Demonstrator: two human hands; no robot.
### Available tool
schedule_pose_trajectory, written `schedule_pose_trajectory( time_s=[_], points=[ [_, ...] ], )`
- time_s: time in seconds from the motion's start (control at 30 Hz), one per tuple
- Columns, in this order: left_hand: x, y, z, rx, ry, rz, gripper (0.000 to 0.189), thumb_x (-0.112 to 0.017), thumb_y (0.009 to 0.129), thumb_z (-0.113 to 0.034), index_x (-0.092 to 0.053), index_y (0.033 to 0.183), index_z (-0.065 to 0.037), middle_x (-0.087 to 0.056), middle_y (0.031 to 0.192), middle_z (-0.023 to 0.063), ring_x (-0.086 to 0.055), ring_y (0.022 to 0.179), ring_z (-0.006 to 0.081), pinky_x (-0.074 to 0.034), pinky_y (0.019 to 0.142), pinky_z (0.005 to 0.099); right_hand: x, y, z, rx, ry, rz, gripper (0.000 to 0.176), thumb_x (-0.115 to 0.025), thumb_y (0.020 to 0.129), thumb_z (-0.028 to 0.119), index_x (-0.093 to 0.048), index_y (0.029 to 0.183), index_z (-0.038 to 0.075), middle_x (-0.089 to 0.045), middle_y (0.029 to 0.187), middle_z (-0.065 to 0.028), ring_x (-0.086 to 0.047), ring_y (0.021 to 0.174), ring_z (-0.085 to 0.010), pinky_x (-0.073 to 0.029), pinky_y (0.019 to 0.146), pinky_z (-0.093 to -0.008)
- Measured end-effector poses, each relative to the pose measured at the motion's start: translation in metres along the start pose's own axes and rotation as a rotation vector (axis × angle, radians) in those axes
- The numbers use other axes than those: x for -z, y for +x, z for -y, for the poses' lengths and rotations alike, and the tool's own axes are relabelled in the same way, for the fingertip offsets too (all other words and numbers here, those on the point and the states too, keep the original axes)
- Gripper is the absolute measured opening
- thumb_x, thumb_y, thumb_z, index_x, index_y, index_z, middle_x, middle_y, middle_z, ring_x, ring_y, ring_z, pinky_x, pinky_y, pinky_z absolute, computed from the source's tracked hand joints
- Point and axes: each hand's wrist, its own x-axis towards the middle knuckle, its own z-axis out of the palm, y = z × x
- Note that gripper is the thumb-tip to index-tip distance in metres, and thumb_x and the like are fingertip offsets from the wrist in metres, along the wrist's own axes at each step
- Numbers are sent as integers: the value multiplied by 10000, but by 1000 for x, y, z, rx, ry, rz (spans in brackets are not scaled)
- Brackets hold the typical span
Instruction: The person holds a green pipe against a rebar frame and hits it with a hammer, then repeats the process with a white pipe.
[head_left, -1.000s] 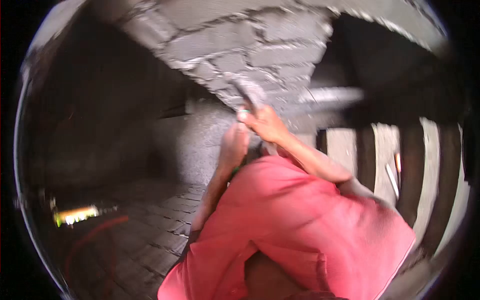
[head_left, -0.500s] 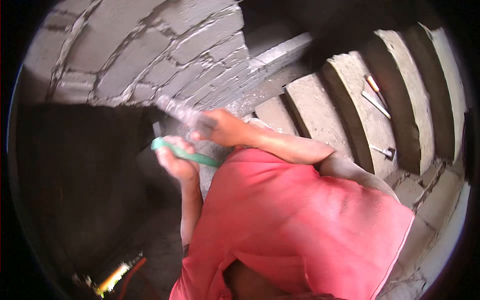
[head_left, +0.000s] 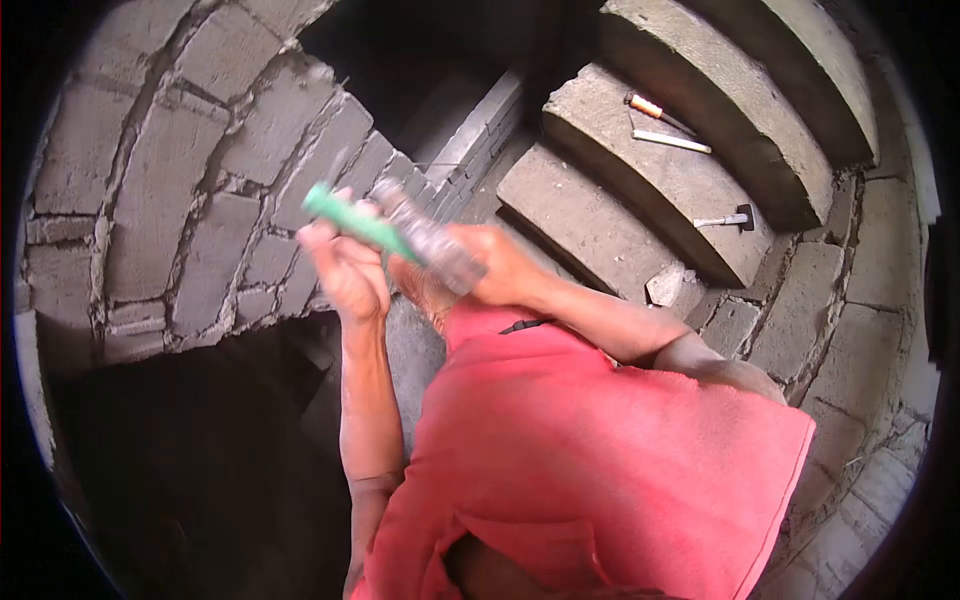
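Observation:
My left hand is closed round a green object shaped like a handle, which slants across the fingers. My right hand grips a greyish, blurred object, its exact kind unclear. This grey object points up and left and crosses close to the lower end of the green one; whether they touch is hard to tell. Both hands are in front of the red shirt, near the grey block wall.
Curved concrete steps rise at the upper right. On one lie an orange-handled tool, a pale bar and a small hammer. A broken chunk rests lower down. A dark opening lies at lower left.
The view has shifted, bringing more wall into sight at left. Both hands have moved up in the picture, with the green and grey objects still held; the grey one now tilts more steeply.

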Motion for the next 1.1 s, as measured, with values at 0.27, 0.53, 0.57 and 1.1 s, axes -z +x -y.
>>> schedule_pose_trajectory(
  time_s=[0.27, 0.53, 0.57, 1.1],
  points=[
    [176, -60, 66, 651, 275, -180, 378, -479, 1031, -458, -561, 976, -94, -550, 725, -4, -539, 592, 103, -444, 495, 254, 165, -92, -159, -675, -801, -869, 349, -684, 881, 314, -643, 1038, 5, -661, 893, -286, -647, 869, -462, -515, 759, -489],
    [289, -162, 85, 1210, 845, -623, 321, -508, 1022, -386, -585, 945, -84, -611, 732, 47, -592, 527, 157, -485, 399, 289, 365, -209, -232, -1001, -1333, -738, 364, -709, 848, 257, -594, 1124, 50, -629, 1095, -249, -635, 965, -435, -512, 802, -523],
    [287, -149, 86, 1213, 848, -623, 321, -508, 1022, -386, -585, 945, -84, -611, 732, 47, -592, 527, 157, -485, 399, 289, 375, -206, -235, -923, -1430, -690, 344, -694, 852, 210, -584, 1141, 57, -599, 1165, -243, -621, 1011, -428, -513, 824, -511],
    [87, 24, -63, 342, 1565, -335, 333, -577, 943, -379, -647, 961, -54, -669, 981, 172, -638, 966, 372, -512, 812, 456, 353, -60, -304, -419, -1275, 170, 453, -490, 871, 137, -564, 1301, 17, -605, 1130, -207, -612, 965, -324, -518, 836, -444]
  ],
)
